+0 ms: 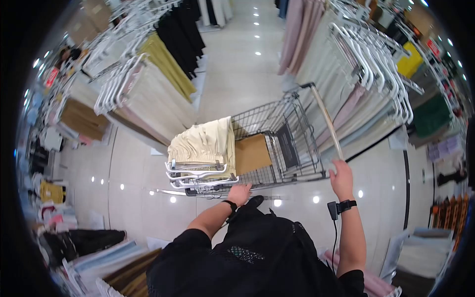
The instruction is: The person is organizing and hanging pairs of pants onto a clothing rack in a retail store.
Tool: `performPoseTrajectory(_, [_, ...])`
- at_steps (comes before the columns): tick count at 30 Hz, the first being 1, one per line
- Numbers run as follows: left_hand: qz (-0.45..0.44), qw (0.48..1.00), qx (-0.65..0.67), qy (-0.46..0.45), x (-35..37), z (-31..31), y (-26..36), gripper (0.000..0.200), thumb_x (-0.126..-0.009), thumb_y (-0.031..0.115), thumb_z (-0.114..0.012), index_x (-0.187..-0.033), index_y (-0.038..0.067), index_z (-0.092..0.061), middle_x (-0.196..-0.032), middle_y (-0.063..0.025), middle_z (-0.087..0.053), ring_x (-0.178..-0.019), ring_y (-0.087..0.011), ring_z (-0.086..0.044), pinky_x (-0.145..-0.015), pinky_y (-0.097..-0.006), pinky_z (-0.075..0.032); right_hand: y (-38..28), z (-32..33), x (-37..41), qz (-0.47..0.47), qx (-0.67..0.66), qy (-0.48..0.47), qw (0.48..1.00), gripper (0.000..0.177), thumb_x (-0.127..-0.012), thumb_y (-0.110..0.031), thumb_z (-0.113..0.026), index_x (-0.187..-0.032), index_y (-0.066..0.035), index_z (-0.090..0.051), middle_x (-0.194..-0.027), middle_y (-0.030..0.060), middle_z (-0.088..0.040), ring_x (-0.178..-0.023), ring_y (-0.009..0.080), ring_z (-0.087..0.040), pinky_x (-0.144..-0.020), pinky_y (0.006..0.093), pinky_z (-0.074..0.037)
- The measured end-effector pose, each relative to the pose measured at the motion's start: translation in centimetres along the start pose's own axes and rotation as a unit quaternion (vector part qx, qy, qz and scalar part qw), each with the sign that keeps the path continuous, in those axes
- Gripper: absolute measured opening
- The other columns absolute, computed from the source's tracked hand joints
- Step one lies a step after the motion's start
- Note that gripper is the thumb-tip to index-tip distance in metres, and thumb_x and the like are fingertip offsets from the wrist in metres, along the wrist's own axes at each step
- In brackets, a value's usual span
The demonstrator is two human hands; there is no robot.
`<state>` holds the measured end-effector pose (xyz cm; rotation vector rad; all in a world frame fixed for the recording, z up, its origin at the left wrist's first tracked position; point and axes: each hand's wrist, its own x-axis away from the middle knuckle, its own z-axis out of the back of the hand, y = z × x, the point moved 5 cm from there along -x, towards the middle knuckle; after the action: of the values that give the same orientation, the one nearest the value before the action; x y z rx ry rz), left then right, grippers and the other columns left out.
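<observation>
A wire shopping cart [309,129] stands sideways in front of me, with a pale handle bar [326,119] on its right side. My right hand [341,177] is closed around the near end of that bar. My left hand [240,194] grips the cart's near side rim, beside white hangers; the fingertips are partly hidden. Cream elastic-waist pants [203,142] lie over the left end of the cart, clipped to white hangers [203,174]. A brown cardboard sheet [252,154] rests on the cart's bottom.
Racks of hanging pants [158,94] line the left, with more pale garments [316,59] on the right rack close to the cart. A tiled aisle [232,64] runs ahead between them. Further clothes racks [106,260] stand behind me on both sides.
</observation>
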<state>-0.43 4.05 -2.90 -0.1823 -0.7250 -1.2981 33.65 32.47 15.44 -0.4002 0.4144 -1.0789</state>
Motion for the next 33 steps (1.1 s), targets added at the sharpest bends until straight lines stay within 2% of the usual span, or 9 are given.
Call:
performPoseTrajectory(2, [0.007, 0.989, -0.026, 0.144, -2.4, 3.7, -2.4, 0.068, -0.093, 0.041, -0.069, -0.144, 0.001, -0.053, -0.115, -0.0147, -0.071, -0.117, -0.0333, -0.061, -0.111, -0.0492, -0.04, 0.5, -5.5, -3.4, 0.091, 0.133, -0.117, 0.98, 0.044, -0.084, -0.015, -0.079, -0.127, -0.006, -0.068, -0.12, 0.0194, -0.07, -0.126, 0.0377, -0.06, -0.113, 0.046, -0.041])
performPoseTrajectory(3, [0.022, 0.987, 0.002, 0.158, 4.2, -2.9, 6.7, 0.071, -0.094, 0.044, -0.068, -0.147, 0.001, -0.051, -0.124, -0.0167, -0.068, -0.125, -0.0352, -0.057, -0.113, -0.0518, -0.037, 6.4, -0.9, 3.5, 0.138, 0.167, -0.173, 0.961, 0.024, -0.089, -0.018, -0.072, -0.111, -0.009, -0.074, -0.109, 0.0138, -0.073, -0.121, 0.0344, -0.062, -0.113, 0.0529, -0.04])
performPoseTrajectory(5, [0.095, 0.953, -0.114, 0.263, 0.4, 6.7, -7.6, 0.077, -0.095, 0.049, -0.068, -0.152, 0.002, -0.047, -0.142, -0.0208, -0.059, -0.141, -0.0396, -0.047, -0.12, -0.0567, -0.029, 0.7, -16.4, -3.4, 0.186, 0.155, -0.112, 0.964, 0.021, -0.096, -0.026, -0.06, -0.091, -0.015, -0.077, -0.096, 0.0076, -0.072, -0.113, 0.0272, -0.064, -0.118, 0.067, -0.029])
performPoseTrajectory(6, [0.096, 0.973, -0.013, 0.209, 3.4, -3.0, 3.4, 0.08, -0.095, 0.052, -0.066, -0.154, 0.002, -0.044, -0.149, -0.022, -0.052, -0.146, -0.0415, -0.041, -0.122, -0.0589, -0.025, 6.5, -6.4, 3.6, 0.173, 0.209, -0.174, 0.947, 0.017, -0.095, -0.024, -0.063, -0.093, -0.015, -0.077, -0.095, 0.0061, -0.071, -0.11, 0.0258, -0.064, -0.119, 0.0661, -0.028])
performPoseTrajectory(7, [0.127, 0.964, -0.059, 0.224, 4.0, -0.4, -2.7, 0.083, -0.096, 0.056, -0.064, -0.156, 0.002, -0.042, -0.157, -0.0232, -0.046, -0.151, -0.0434, -0.034, -0.125, -0.0611, -0.02, 3.5, -11.8, 3.2, 0.195, 0.141, -0.101, 0.965, 0.02, -0.097, -0.025, -0.06, -0.097, -0.014, -0.076, -0.098, 0.0052, -0.073, -0.113, 0.0226, -0.064, -0.121, 0.066, -0.027])
performPoseTrajectory(13, [0.177, 0.953, 0.0, 0.246, 6.4, -7.6, 4.5, 0.084, -0.1, 0.063, -0.055, -0.156, 0.001, -0.043, -0.164, -0.0246, -0.037, -0.156, -0.0445, -0.026, -0.127, -0.0628, -0.014, 6.4, -5.0, 9.9, 0.147, 0.182, -0.199, 0.952, 0.018, -0.097, -0.027, -0.063, -0.095, -0.015, -0.076, -0.092, 0.0035, -0.073, -0.104, 0.0225, -0.065, -0.124, 0.0638, -0.023])
performPoseTrajectory(24, [0.161, 0.962, -0.063, 0.21, 11.8, -11.2, 5.0, 0.085, -0.1, 0.064, -0.053, -0.158, 0.003, -0.041, -0.167, -0.0219, -0.034, -0.156, -0.0419, -0.025, -0.129, -0.0584, -0.015, 6.1, -2.4, 22.3, 0.12, 0.107, -0.154, 0.975, 0.014, -0.089, -0.026, -0.073, -0.097, -0.015, -0.078, -0.095, 0.0021, -0.073, -0.108, 0.0239, -0.065, -0.125, 0.0663, -0.018])
performPoseTrajectory(29, [0.14, 0.97, -0.079, 0.183, 11.9, -10.5, 3.7, 0.083, -0.101, 0.061, -0.053, -0.161, 0.005, -0.038, -0.168, -0.021, -0.032, -0.157, -0.0408, -0.024, -0.129, -0.0576, -0.014, 4.7, -0.2, 24.4, 0.089, -0.06, -0.128, 0.986, 0.028, -0.08, -0.021, -0.081, -0.106, -0.012, -0.075, -0.111, 0.005, -0.074, -0.115, 0.0268, -0.065, -0.123, 0.0648, -0.021])
performPoseTrajectory(33, [0.125, 0.968, -0.06, 0.21, 11.8, -8.8, 2.5, 0.081, -0.1, 0.059, -0.056, -0.159, 0.005, -0.041, -0.167, -0.0224, -0.033, -0.157, -0.042, -0.025, -0.129, -0.0582, -0.016, 5.3, 0.6, 24.4, 0.126, -0.021, -0.141, 0.982, 0.032, -0.08, -0.014, -0.08, -0.111, -0.01, -0.073, -0.12, 0.0095, -0.071, -0.118, 0.033, -0.063, -0.116, 0.0582, -0.034])
